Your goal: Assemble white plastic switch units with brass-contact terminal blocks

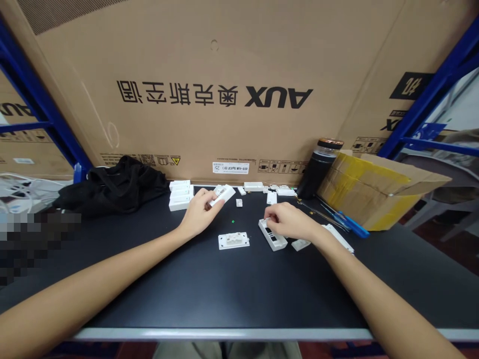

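Observation:
My left hand point(202, 212) is closed around a white rectangular plastic casing point(223, 195), raised a little off the black tabletop. With its fingers bent down, my right hand point(288, 219) grips the upper end of a white open housing point(274, 238) with slots inside; the housing appears to rest on the table. Between the hands lies a white plate with raised fittings point(234, 240). A pale flat part point(300, 245) sits just right of the housing. Farther back are a small white square piece point(239, 203) and a tiny green piece point(233, 221).
White casings point(181, 195) are stacked beyond my left hand, beside a black cloth bag point(123, 187). At right stand a dark bottle point(317, 172) and a taped cardboard box point(368, 192), with a blue-handled screwdriver point(352, 224) before them. A large carton point(224, 50) forms the back wall.

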### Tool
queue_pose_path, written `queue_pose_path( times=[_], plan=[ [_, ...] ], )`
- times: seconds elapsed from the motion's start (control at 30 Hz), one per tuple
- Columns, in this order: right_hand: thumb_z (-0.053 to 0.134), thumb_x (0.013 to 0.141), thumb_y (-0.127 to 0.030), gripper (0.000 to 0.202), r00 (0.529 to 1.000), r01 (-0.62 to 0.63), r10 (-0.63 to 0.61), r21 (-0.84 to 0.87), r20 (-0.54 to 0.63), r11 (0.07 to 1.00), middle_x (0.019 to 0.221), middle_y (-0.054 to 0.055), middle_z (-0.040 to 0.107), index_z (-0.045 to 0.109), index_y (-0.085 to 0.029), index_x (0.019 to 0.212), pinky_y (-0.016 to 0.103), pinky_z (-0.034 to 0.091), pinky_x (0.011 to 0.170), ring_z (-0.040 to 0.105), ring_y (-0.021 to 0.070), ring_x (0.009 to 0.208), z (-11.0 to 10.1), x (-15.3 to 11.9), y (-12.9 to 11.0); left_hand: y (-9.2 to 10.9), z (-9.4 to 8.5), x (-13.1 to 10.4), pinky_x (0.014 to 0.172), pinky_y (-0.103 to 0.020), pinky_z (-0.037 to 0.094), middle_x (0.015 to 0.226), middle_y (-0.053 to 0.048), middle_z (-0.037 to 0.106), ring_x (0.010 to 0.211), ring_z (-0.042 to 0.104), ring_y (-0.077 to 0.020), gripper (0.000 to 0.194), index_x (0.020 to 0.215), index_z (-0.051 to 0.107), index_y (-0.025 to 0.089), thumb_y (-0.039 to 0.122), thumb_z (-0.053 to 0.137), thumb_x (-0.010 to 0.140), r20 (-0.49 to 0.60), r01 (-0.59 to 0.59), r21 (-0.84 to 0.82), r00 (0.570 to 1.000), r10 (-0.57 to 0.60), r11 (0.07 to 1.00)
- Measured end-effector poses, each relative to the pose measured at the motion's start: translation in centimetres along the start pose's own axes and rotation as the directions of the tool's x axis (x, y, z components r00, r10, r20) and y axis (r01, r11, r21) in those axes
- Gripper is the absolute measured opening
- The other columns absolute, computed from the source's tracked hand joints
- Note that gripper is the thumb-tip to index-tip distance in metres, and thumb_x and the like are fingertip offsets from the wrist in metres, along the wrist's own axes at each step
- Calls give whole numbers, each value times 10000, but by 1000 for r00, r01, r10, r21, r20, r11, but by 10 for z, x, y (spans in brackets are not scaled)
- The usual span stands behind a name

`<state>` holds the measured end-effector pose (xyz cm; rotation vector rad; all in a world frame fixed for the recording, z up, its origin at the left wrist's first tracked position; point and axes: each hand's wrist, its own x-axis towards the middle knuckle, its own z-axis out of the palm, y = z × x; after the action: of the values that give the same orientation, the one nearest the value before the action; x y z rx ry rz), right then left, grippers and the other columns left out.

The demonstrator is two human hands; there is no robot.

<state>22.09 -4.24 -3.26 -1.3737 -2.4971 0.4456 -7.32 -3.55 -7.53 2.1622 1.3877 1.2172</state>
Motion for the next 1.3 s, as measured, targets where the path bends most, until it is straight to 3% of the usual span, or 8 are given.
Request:
queue_pose_path(
  times=[0.23, 0.47, 0.73, 0.93, 1.0, 1.13, 1.2, 1.3],
  plan=[
    [552, 735, -169, 81, 999, 4, -1, 63, -50, 998, 641, -9, 612, 618, -205, 707, 265, 312, 572, 507, 138, 589, -3, -1, 3, -1, -2, -4, 673, -337, 420, 921, -35, 605, 769, 571, -227, 229, 971, 604, 225, 440, 593, 894, 149, -55, 325, 989, 6, 944],
    [584, 745, -295, 110, 951, -22, 104, 275, -289, 961, 541, -50, 483, 540, -216, 681, 248, 311, 504, 441, 130, 525, -8, 2, 6, 3, -2, -4, 922, -441, 488, 1150, -95, 625, 1129, 573, -293, 316, 1106, 552, 201, 489, 493, 989, 117, -162, 252, 984, 136, 954],
    [543, 697, -180, 179, 639, 173, 149, 329, -755, 928, 798, 26, 584, 379, -246, 674, 267, 421, 543, 555, 170, 714, 32, 7, -52, 42, 9, -31, 908, -392, 501, 1182, -107, 655, 1047, 644, -231, 325, 1213, 490, 203, 466, 520, 1024, 130, -135, -410, 970, 204, 902],
    [552, 669, -19, 255, 316, 485, -253, -74, -914, 872, 816, 19, 582, 478, -236, 780, 302, 476, 586, 575, 171, 714, 44, -1, -85, 67, 15, -50, 784, -334, 547, 960, -36, 636, 839, 678, -178, 301, 1122, 480, 204, 450, 602, 998, 411, 208, -744, 892, 190, 635],
    [556, 718, -36, 232, 389, 560, -327, -61, -861, 826, 838, 30, 597, 498, -239, 812, 324, 501, 613, 591, 178, 727, 39, -3, -86, 68, 17, -53, 759, -308, 548, 953, -11, 597, 819, 665, -157, 348, 1083, 440, 218, 443, 675, 955, 450, 287, -800, 868, 210, 527],
    [597, 888, -227, 33, 806, 537, -414, 230, -422, 811, 982, 79, 696, 618, -241, 908, 353, 546, 692, 638, 197, 802, -4, -15, -65, 63, 19, -52, 647, -217, 468, 881, 26, 532, 726, 560, -103, 475, 981, 361, 237, 457, 768, 875, 372, 229, -804, 913, 165, 549],
    [666, 877, -346, 198, 894, 353, -241, 263, -378, 898, 814, 63, 687, 607, -220, 735, 354, 521, 710, 622, 198, 750, -35, -25, -39, 61, 17, -49, 607, -219, 446, 850, 28, 543, 679, 535, -107, 500, 1004, 329, 254, 510, 741, 881, 360, 224, -797, 922, 142, 561],
    [796, 754, -507, 335, 1000, -27, 26, 252, 9, 967, 733, 44, 677, 690, -191, 784, 292, 458, 590, 582, 169, 651, -71, -40, 7, 59, 13, -47, 600, -241, 443, 821, 24, 559, 661, 531, -127, 550, 1149, 329, 270, 550, 718, 881, 368, 231, -790, 920, 138, 569]
  ],
)
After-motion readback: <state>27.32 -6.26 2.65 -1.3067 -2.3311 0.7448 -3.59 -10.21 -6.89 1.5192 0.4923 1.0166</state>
